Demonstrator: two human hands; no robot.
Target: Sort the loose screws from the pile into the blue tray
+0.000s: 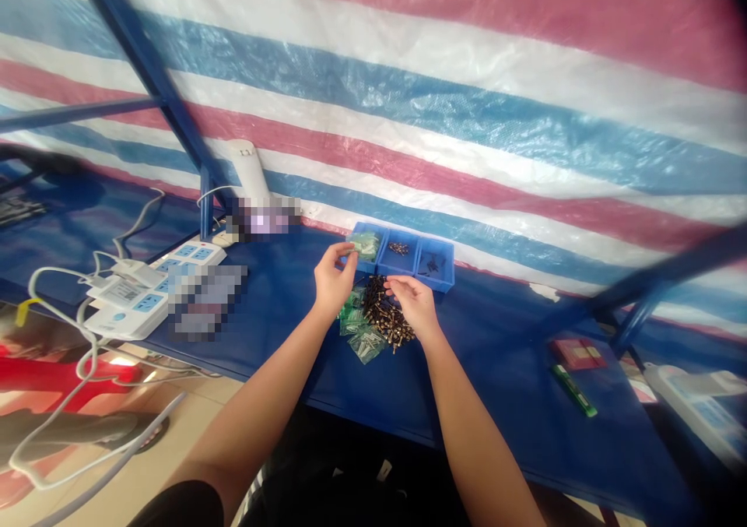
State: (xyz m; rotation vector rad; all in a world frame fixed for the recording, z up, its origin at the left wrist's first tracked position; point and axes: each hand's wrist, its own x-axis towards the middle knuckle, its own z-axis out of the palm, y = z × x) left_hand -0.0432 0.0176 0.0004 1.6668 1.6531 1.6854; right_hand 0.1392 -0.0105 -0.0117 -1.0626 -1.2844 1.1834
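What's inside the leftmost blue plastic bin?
The bin shows pale-green clear plastic packets. The left hand covers part of its near-left edge; anything beneath the packets can't be seen.

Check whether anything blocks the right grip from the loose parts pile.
Nothing visible: the right grip is at the upper right of the pile; small bags lie to the pile's left. Contact can't be told.

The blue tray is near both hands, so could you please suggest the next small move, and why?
Perhaps move the left hand onto the small packets in the blue tray, as it is right beside them; the right hand is at the loose parts. Their grips are unclear.
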